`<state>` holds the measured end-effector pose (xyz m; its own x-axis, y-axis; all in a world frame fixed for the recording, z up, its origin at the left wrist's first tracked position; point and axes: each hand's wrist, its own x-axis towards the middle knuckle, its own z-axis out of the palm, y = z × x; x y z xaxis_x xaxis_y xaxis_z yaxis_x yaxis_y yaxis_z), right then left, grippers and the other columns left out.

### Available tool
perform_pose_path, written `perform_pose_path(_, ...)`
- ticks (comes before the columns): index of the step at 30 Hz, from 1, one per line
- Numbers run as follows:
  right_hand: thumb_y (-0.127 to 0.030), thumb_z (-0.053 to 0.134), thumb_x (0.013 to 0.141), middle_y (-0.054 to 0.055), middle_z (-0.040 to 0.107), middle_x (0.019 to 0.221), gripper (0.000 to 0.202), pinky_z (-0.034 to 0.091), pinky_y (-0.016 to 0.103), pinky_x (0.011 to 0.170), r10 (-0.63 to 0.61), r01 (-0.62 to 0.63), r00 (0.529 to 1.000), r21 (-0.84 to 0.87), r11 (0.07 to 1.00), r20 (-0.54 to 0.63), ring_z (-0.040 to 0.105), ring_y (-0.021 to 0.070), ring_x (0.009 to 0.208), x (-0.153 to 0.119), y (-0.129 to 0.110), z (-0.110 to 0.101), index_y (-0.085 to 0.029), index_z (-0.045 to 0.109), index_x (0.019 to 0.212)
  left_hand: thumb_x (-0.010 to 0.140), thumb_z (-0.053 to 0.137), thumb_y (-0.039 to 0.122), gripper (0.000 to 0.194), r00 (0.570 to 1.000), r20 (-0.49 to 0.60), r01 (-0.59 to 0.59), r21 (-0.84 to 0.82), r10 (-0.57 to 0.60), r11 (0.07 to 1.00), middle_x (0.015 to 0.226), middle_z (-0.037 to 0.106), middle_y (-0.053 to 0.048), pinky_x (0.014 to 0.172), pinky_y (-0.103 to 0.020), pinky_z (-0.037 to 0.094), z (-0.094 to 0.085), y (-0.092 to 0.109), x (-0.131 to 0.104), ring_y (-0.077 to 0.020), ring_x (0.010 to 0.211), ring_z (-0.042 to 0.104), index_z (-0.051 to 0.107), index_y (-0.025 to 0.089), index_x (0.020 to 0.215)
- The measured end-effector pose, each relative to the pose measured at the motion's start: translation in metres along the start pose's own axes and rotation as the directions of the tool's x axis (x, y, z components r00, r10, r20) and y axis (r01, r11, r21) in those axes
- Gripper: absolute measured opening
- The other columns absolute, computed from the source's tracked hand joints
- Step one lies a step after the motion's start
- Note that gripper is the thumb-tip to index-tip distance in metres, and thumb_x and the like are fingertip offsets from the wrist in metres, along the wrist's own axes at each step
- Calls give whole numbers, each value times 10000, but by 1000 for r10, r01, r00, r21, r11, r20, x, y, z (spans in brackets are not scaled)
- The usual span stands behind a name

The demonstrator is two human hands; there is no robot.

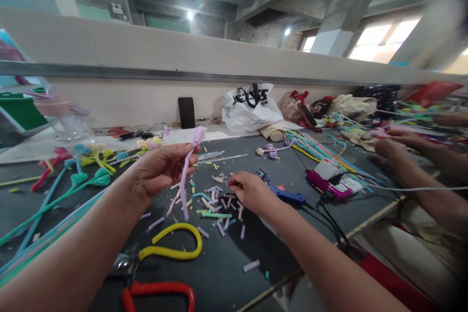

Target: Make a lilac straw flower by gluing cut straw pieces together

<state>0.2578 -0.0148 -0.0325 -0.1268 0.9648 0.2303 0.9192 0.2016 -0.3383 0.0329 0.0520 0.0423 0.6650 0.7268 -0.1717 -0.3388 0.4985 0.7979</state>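
My left hand (164, 168) is closed, pinching a lilac fuzzy pipe-cleaner flower (198, 135) at its head. The flower's flat stem (185, 187) hangs down over the table. Lower and to the right, my right hand (250, 192) has its fingers curled together above a scatter of short cut pipe-cleaner pieces (221, 214); what the fingertips hold, if anything, I cannot make out. A blue glue gun (288, 197) lies just right of that hand. Scissors with one yellow handle (195, 241) and one red handle rest under my left forearm.
Pipe-cleaner flowers (97, 178) lie at left, and a bundle of long coloured stems (310, 148) at right. A purple and white power strip (325, 183) trails black cables. A phone (186, 112) and a white bag (252, 107) stand at the back. Another person's arms (420, 170) reach in from the right.
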Motion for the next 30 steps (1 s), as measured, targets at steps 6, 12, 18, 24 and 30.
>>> perform_pose_path(6, -94, 520, 746, 7, 647, 770, 169, 408, 201, 661, -14, 13, 1000, 77, 997, 8, 574, 118, 722, -16, 3, 1, -184, 656, 791, 782, 535, 128, 84, 999, 25, 20, 82, -22, 996, 572, 542, -13, 365, -149, 403, -2, -7, 4, -66, 419, 492, 595, 98, 833)
perform_pose_path(12, -92, 516, 751, 18, 628, 781, 173, 406, 216, 696, -34, 32, 999, 95, 995, 18, 561, 125, 742, -16, 4, 4, -184, 654, 800, 786, 534, 144, 75, 999, 18, 34, 132, -37, 991, 566, 540, -9, 363, -146, 396, -2, -12, 7, -67, 418, 495, 589, 100, 812)
perform_pose_path(18, -70, 507, 751, 28, 615, 762, 174, 407, 222, 684, -46, 42, 998, 109, 993, 35, 559, 130, 731, -21, 6, -4, -162, 651, 787, 778, 543, 144, 62, 997, -37, 70, 145, -65, 987, 570, 546, -6, 371, -150, 410, -1, -17, 10, -78, 432, 517, 582, 108, 810)
perform_pose_path(24, -139, 556, 776, 12, 624, 797, 105, 419, 187, 704, -229, 202, 967, 210, 957, 113, 576, 111, 758, -33, -17, 0, -179, 647, 809, 789, 521, 135, 68, 997, -23, 78, 149, -75, 986, 567, 545, -9, 371, -148, 404, -1, -20, 11, -79, 431, 518, 581, 113, 811)
perform_pose_path(30, -123, 524, 783, 34, 621, 841, 150, 422, 221, 739, -214, 200, 970, 121, 972, 116, 582, 133, 795, -30, -11, 7, -182, 649, 840, 778, 549, 148, 65, 997, -34, 75, 154, -70, 985, 572, 546, -7, 380, -152, 405, -3, -19, 10, -78, 436, 517, 589, 105, 808)
